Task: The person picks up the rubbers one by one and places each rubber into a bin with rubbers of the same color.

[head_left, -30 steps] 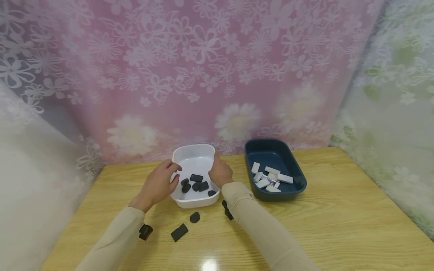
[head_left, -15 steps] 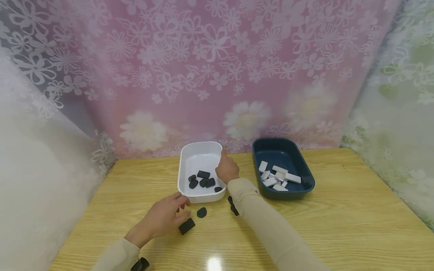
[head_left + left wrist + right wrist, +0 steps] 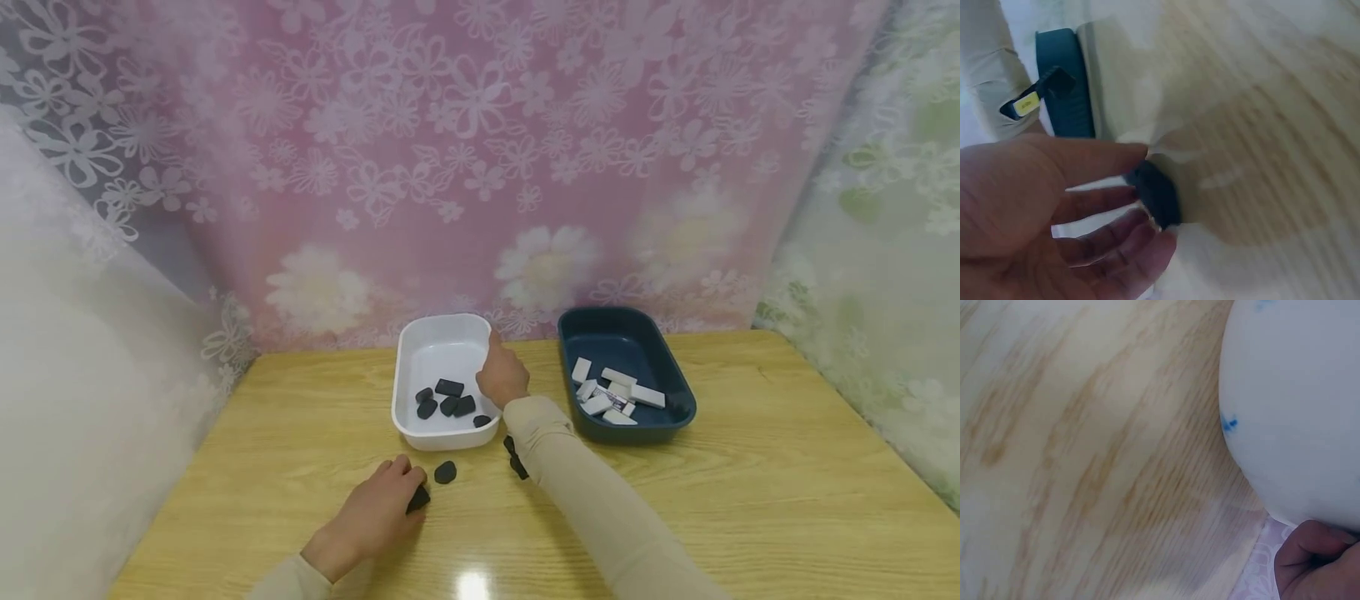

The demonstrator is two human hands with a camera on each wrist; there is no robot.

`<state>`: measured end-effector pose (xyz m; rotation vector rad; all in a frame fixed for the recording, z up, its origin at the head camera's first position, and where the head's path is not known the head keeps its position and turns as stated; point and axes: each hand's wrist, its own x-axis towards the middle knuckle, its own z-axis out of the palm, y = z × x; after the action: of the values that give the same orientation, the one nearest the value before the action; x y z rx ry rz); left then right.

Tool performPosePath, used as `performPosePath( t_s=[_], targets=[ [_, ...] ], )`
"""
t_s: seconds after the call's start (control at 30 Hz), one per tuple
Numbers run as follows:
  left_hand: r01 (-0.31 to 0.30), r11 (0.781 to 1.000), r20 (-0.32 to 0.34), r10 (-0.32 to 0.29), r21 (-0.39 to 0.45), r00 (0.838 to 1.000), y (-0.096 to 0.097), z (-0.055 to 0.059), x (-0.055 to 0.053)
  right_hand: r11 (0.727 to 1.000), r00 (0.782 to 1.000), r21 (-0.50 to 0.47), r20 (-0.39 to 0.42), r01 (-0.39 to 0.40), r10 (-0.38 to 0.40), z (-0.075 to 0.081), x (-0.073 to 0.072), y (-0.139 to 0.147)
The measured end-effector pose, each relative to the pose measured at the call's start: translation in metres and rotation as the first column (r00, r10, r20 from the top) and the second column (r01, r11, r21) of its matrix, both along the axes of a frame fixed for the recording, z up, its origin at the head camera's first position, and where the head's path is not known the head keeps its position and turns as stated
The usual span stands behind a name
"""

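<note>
My left hand [image 3: 378, 508] is low over the table in front of the white tub, pinching a black rectangular block [image 3: 418, 498] between thumb and fingers. In the left wrist view the block [image 3: 1159, 195] sits at the fingertips, angled. My right hand [image 3: 502, 372] grips the right rim of the white plastic tub [image 3: 446, 442]; in the right wrist view its curled fingers [image 3: 1310, 547] are at the edge of the tub [image 3: 1297, 412]. Several black pieces [image 3: 449, 388] lie in the tub's near half. A rounded black stone-like piece [image 3: 446, 472] lies on the table just beside my left hand.
To the right stands a dark blue tub [image 3: 678, 367] with several white eraser-like blocks [image 3: 647, 395] in it. Both tubs are near the back edge of the wooden table [image 3: 787, 467], before a flowered pink curtain [image 3: 420, 250].
My left hand has come away from the white tub, down toward the near table, and now pinches the black block there. The right hand stays on the tub's rim. The head view has shifted slightly.
</note>
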<state>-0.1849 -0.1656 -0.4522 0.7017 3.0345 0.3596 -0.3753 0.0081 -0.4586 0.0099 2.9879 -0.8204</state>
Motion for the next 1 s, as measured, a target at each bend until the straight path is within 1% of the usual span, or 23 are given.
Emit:
performPosePath(
  t_s=[0.1,0.2,0.33,0.43,0.5,0.6,0.67,0.73,0.8,0.87,0.93,1.0],
  targets=[
    [0.017,1.000,-0.026,-0.017,0.010,1.000,-0.003,-0.005,-0.001,1.000,1.000,0.004,0.007,-0.008,0.008,0.001,0.002,-0.002],
    [0.047,0.999,-0.044,-0.046,0.021,0.998,-0.005,-0.007,-0.002,1.000,1.000,0.006,0.001,-0.014,0.014,0.001,0.003,-0.004],
    [0.079,0.997,-0.039,-0.078,0.023,0.996,-0.008,-0.006,-0.004,1.000,1.000,0.004,-0.009,-0.013,0.013,0.001,0.001,-0.005],
    [0.097,0.995,-0.022,-0.096,0.032,0.995,-0.009,-0.004,-0.008,1.000,1.000,0.004,-0.011,-0.004,0.004,0.001,-0.001,-0.004],
    [0.091,0.994,0.002,-0.091,0.052,0.996,-0.008,-0.002,-0.011,1.000,1.000,0.004,-0.009,0.002,-0.002,0.000,-0.003,-0.004],
    [0.059,0.994,0.040,-0.063,0.088,0.997,-0.007,-0.001,-0.015,1.000,1.000,0.010,-0.007,0.008,-0.008,0.001,-0.005,-0.002],
    [0.037,0.994,0.056,-0.043,0.108,0.998,-0.008,-0.001,-0.016,1.000,1.000,0.016,-0.005,0.012,-0.011,0.001,-0.005,-0.001],
    [0.031,0.992,0.059,-0.038,0.118,0.998,-0.009,0.000,-0.017,1.000,1.000,0.020,-0.006,0.015,-0.015,0.001,-0.005,-0.001],
    [0.035,0.992,0.056,-0.042,0.121,0.998,-0.012,0.003,-0.018,1.000,1.000,0.017,-0.004,0.017,-0.017,0.002,-0.004,0.000],
    [0.045,0.990,0.061,-0.053,0.131,0.997,-0.016,0.008,-0.019,1.000,1.000,0.010,-0.001,0.018,-0.018,0.002,-0.002,0.000],
    [0.063,0.988,0.067,-0.073,0.143,0.995,-0.021,0.016,-0.021,1.000,1.000,0.008,-0.002,0.017,-0.017,0.002,0.000,0.000],
    [0.079,0.984,0.087,-0.094,0.162,0.992,-0.026,0.027,-0.025,1.000,1.000,0.007,-0.007,0.013,-0.013,0.001,0.001,0.000]
  ],
)
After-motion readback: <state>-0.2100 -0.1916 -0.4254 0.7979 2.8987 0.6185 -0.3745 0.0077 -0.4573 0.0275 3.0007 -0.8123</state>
